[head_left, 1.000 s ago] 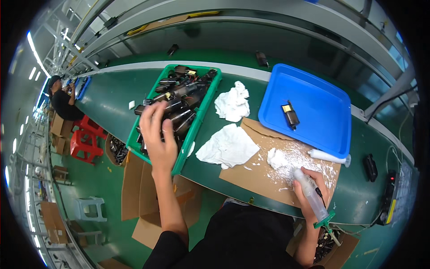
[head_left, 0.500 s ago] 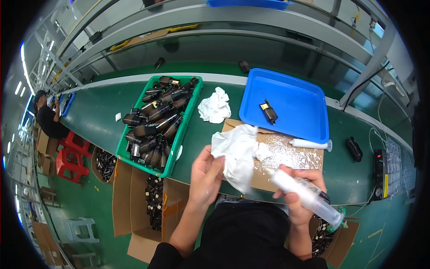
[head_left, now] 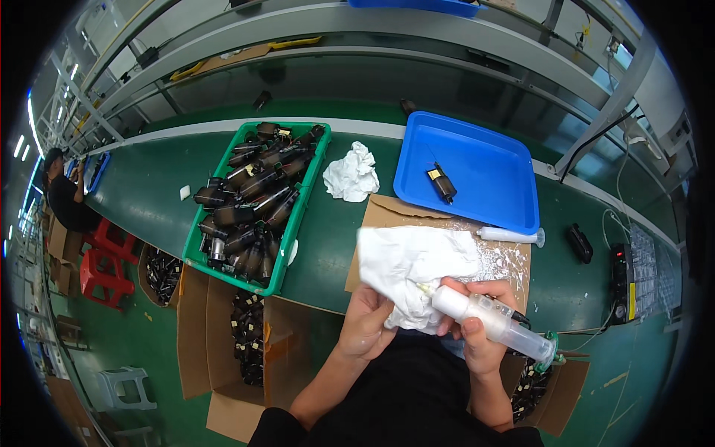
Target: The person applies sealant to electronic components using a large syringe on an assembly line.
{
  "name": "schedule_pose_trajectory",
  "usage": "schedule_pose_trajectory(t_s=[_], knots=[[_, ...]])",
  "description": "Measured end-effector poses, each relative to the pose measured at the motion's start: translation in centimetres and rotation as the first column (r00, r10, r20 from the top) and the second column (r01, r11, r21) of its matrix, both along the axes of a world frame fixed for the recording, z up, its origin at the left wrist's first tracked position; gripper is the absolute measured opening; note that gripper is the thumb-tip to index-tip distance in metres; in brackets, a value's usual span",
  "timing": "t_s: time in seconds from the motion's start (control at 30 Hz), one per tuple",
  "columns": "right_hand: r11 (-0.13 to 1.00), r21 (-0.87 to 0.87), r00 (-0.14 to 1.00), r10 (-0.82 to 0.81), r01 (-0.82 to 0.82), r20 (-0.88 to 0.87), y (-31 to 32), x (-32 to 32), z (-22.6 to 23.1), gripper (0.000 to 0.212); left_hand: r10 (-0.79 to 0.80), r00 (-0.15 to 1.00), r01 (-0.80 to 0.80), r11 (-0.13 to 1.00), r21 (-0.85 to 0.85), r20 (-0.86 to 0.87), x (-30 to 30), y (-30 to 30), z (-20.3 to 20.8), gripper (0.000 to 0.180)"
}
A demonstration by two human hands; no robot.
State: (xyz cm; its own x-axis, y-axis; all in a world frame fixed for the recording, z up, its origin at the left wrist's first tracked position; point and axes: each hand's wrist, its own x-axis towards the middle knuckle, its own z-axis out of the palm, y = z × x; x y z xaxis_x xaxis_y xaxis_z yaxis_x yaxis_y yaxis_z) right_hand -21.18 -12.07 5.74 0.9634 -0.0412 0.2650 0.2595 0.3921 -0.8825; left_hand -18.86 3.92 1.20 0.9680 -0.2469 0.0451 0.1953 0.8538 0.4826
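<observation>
My left hand [head_left: 365, 328] is closed on a white cloth [head_left: 413, 257], which spreads over the cardboard sheet. In my right hand [head_left: 482, 344] lies a large, clear syringe [head_left: 514, 334] filled with white paste, its green-fitted end pointing down to the right. The syringe's tip meets the cloth, close to my left fingers. Something dark and partly clear shows behind the barrel under my right fingers; I cannot make out what it is. White smears cover the cardboard sheet [head_left: 357, 272].
Beyond the cardboard stands a blue tray [head_left: 484, 134] holding one small dark motor [head_left: 441, 183]. Another syringe [head_left: 510, 236] lies along its near edge. A green crate [head_left: 322, 149] of dark motors and a crumpled cloth [head_left: 351, 173] are at left. Below stand cardboard boxes [head_left: 195, 328] of parts.
The cloth and my left hand have moved right, and the cloth now touches the syringe's tip. My right hand has shifted slightly left with the syringe.
</observation>
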Motion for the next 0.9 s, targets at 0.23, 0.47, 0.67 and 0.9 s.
schedule_pose_trajectory(t_s=[0.23, 0.47, 0.67, 0.9], knots=[[0.999, -0.001, 0.998, -0.051, 0.051, -0.032, -0.2, 0.2, -1.4, 0.044, 0.261, 0.960, -0.273, 0.951, 0.143, 0.098, 2.0, -1.5, -0.3, 0.037], [0.823, -0.555, 0.956, 0.057, 0.118, 0.287, -3.1, 2.6, 0.1, 0.050, 0.294, 0.955, -0.293, 0.924, 0.246, 0.034, 5.0, -1.6, -0.5, 0.045], [0.734, -0.623, 0.880, 0.071, 0.272, 0.469, -4.2, 5.3, 0.7, 0.054, -0.002, 0.989, 0.029, 0.983, 0.179, -0.150, 6.5, -0.2, -0.8, 0.051], [0.716, -0.669, 0.940, 0.052, 0.200, 0.336, -3.7, 6.0, -0.4, 0.045, 0.053, 0.989, -0.131, 0.747, 0.652, 0.138, 6.7, 0.2, 0.2, 0.023]])
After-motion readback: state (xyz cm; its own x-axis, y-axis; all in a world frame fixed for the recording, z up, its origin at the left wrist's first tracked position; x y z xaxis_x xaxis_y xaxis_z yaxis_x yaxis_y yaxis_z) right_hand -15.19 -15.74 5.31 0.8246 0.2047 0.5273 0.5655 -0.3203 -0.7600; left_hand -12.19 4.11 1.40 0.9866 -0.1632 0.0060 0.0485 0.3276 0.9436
